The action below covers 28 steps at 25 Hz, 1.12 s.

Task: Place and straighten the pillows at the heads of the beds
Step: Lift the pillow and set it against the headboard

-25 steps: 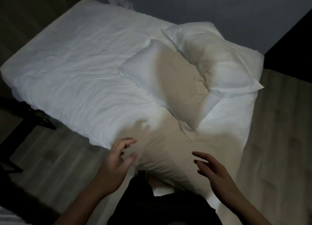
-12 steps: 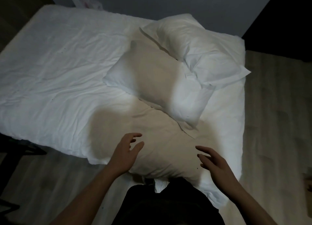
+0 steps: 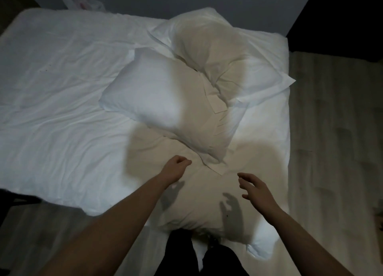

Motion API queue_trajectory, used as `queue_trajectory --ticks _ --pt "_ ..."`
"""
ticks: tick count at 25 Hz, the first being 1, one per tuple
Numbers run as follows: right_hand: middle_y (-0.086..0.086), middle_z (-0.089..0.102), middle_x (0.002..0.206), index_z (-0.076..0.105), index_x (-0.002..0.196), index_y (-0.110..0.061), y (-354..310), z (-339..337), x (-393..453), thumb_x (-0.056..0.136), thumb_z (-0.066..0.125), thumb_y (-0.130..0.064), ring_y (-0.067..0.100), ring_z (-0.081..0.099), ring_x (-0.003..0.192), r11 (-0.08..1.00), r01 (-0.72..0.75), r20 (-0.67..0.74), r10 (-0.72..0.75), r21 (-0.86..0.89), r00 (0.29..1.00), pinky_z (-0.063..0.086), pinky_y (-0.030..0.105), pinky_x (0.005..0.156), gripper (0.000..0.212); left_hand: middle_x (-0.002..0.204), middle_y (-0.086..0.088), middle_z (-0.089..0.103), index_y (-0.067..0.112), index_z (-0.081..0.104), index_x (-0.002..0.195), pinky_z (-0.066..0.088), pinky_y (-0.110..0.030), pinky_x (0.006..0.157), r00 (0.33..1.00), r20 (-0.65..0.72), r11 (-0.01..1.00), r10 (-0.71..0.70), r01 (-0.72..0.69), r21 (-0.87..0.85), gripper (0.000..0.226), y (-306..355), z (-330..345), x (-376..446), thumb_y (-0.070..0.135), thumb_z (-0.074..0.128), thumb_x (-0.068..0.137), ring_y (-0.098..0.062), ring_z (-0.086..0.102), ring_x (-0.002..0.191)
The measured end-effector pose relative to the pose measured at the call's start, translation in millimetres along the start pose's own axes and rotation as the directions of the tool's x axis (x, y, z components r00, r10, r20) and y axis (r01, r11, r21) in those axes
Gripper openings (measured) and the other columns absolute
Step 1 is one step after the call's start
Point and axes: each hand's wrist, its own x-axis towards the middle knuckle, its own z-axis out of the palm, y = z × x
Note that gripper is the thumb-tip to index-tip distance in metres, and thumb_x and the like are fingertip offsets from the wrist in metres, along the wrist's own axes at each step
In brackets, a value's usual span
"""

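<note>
My left hand [image 3: 175, 169] is loosely curled and my right hand [image 3: 256, 187] spread open, both holding nothing above the near pillow [image 3: 199, 195] at 6 o'clock, which looks soft and light, so I'd grab its two side edges

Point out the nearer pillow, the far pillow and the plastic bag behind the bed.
nearer pillow [image 3: 165, 95], head view, its lit left half
far pillow [image 3: 217, 47], head view, its shaded middle
plastic bag [image 3: 83, 4], head view, its crumpled top

Two overlapping pillows [image 3: 165, 97] on bed [image 3: 51, 89]
</note>
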Motion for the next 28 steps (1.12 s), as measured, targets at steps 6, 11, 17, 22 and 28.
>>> queue_trajectory --ticks 6,11,17,22,28 --pt "-0.001 0.067 0.131 0.067 0.124 -0.031 35.3 2.7 75.8 0.106 0.060 -0.027 0.016 0.067 0.117 0.995 -0.049 -0.095 0.056 0.083 0.994 0.059 0.044 0.097 0.020 0.114 -0.004 0.069 0.017 0.060 0.133 0.055 -0.034 0.084 0.969 0.139 0.935 -0.203 0.234 -0.267 0.072 41.0 72.4 127.9 0.063 0.076 0.079 -0.024 0.066 0.093" --pt "0.001 0.065 0.133 0.064 0.127 -0.030 42.8 20.9 108.1 0.105 0.061 -0.026 0.019 0.068 0.117 0.987 -0.020 -0.136 0.043 0.162 0.990 0.059 0.045 0.096 0.023 0.141 -0.008 0.062 0.013 0.045 0.150 0.052 -0.032 0.088 0.969 0.110 0.803 -0.219 0.244 -0.543 0.082 44.0 107.8 174.3 0.051 0.078 0.085 -0.029 0.062 0.123" --pt "0.010 0.056 0.146 0.045 0.152 -0.023 2.8 13.2 93.9 0.105 0.061 -0.036 0.025 0.064 0.119 0.942 -0.005 -0.243 0.092 0.336 0.966 0.055 0.039 0.088 0.052 0.135 -0.015 0.068 0.003 0.066 0.131 0.052 -0.041 0.106 0.988 -0.150 0.855 -0.030 -0.053 -0.516 0.054 15.3 13.7 89.0 0.025 0.083 0.085 -0.027 0.069 0.117" --pt "0.013 0.044 0.160 0.030 0.163 -0.022 -21.2 52.9 93.3 0.094 0.070 -0.055 0.035 0.054 0.133 0.937 -0.199 -0.153 0.250 0.286 0.956 0.050 0.045 0.095 0.086 0.116 0.003 0.079 0.017 0.069 0.124 0.061 -0.035 0.090 0.988 0.129 0.872 -0.089 0.140 -0.469 0.070 -99.0 -102.5 -31.8 0.044 0.093 0.064 -0.019 0.075 0.107" --pt "0.018 0.026 0.172 0.006 0.167 -0.004 10.9 135.5 82.0 0.088 0.074 -0.062 0.037 0.038 0.152 0.921 -0.377 0.029 0.382 -0.096 0.924 0.037 0.046 0.119 0.119 0.121 0.000 0.078 0.012 0.064 0.134 0.058 -0.028 0.082 0.919 0.271 0.834 -0.286 0.378 -0.401 0.071 -191.0 -146.2 -68.2 0.037 0.090 0.073 -0.019 0.074 0.110"
